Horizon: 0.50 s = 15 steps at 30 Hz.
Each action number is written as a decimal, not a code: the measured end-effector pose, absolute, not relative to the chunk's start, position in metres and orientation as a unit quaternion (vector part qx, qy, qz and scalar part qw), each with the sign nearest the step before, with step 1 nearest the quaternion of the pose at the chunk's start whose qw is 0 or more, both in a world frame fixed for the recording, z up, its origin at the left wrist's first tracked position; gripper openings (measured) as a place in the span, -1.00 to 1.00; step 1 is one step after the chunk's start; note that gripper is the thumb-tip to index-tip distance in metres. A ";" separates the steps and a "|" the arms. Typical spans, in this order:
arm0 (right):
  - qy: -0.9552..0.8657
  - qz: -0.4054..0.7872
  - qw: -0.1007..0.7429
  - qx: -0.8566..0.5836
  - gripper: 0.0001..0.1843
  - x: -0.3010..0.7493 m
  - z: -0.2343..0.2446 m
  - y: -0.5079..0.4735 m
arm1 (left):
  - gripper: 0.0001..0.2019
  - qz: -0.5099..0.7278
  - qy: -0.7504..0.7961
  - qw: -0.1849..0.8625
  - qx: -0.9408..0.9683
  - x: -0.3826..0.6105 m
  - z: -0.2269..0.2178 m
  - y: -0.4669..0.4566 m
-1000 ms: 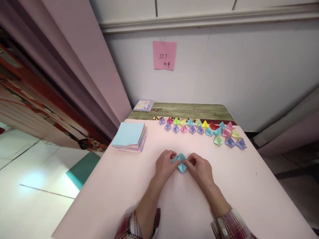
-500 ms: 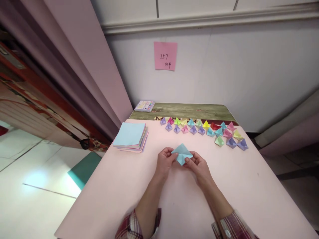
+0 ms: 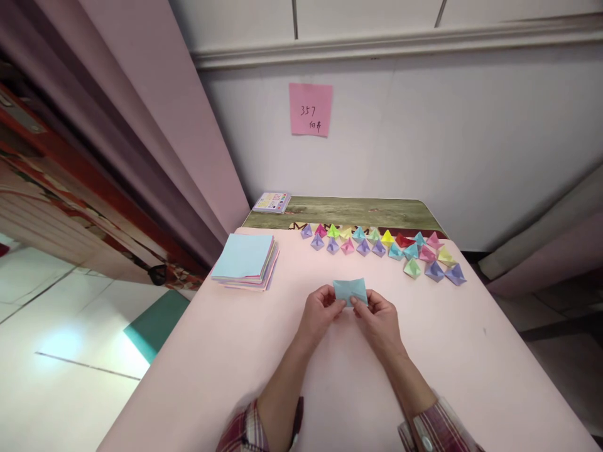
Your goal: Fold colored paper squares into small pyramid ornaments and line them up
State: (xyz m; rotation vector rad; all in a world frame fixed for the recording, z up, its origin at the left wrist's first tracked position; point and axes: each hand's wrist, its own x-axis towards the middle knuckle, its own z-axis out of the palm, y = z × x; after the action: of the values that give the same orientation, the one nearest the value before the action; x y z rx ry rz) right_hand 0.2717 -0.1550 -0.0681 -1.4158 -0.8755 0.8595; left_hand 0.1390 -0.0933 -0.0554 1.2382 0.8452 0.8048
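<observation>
A small light-blue folded paper piece is held just above the pink table, at its middle. My left hand pinches its lower left edge. My right hand pinches its lower right edge. Both hands have their fingers closed on the paper, and it now shows as a flat squarish shape. Beyond it, several finished folded paper shapes in many colours lie in rows near the far edge.
A stack of coloured square paper sheets lies at the table's far left corner. A printed paper pack rests on the wood-patterned surface behind. A pink note hangs on the wall. Curtains hang at left.
The blue paper was lifted off the table and turned in both hands; its pointed kite shape now shows as a flat squarish face. The hands shifted their grip to its lower edge.
</observation>
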 end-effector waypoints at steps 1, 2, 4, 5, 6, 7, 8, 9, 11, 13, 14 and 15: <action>-0.403 0.334 0.578 -0.626 -0.74 0.273 -0.067 -0.156 | -0.82 0.361 0.378 0.628 0.577 0.138 -0.055 -0.093; -0.432 0.290 0.562 -0.643 -0.77 0.275 -0.065 -0.157 | -0.84 0.369 0.383 0.595 0.603 0.137 -0.053 -0.092; -0.497 0.185 0.527 -0.665 -0.85 0.279 -0.063 -0.160 | -0.87 0.397 0.393 0.518 0.648 0.135 -0.050 -0.090; -0.529 0.132 0.509 -0.666 -0.87 0.281 -0.062 -0.161 | -0.88 0.407 0.393 0.473 0.675 0.133 -0.048 -0.089; -0.560 0.082 0.491 -0.662 -0.87 0.283 -0.062 -0.162 | -0.90 0.408 0.390 0.425 0.707 0.132 -0.047 -0.088; -0.587 0.041 0.474 -0.655 -0.83 0.284 -0.062 -0.163 | -0.89 0.399 0.383 0.377 0.743 0.130 -0.046 -0.088; -0.609 0.007 0.455 -0.650 -0.79 0.286 -0.062 -0.163 | -0.86 0.383 0.373 0.331 0.778 0.129 -0.046 -0.087; -0.626 -0.021 0.434 -0.647 -0.76 0.287 -0.063 -0.164 | -0.83 0.363 0.362 0.290 0.808 0.127 -0.046 -0.086; -0.651 -0.056 0.384 -0.652 -0.71 0.288 -0.064 -0.164 | -0.77 0.326 0.350 0.228 0.848 0.126 -0.049 -0.086; -0.669 -0.066 0.335 -0.660 -0.70 0.288 -0.066 -0.164 | -0.74 0.294 0.348 0.188 0.870 0.126 -0.051 -0.086; -0.675 -0.065 0.316 -0.663 -0.70 0.288 -0.067 -0.164 | -0.73 0.278 0.349 0.175 0.878 0.126 -0.052 -0.086; -0.680 -0.059 0.303 -0.665 -0.70 0.289 -0.067 -0.164 | -0.72 0.259 0.349 0.169 0.884 0.126 -0.052 -0.086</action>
State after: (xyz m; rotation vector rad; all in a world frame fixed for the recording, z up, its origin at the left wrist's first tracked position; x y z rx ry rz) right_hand 0.2886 -0.1639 -0.0674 -1.7624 -1.8037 -0.1562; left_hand 0.1262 -0.0865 -0.0517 2.5148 0.9928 0.7375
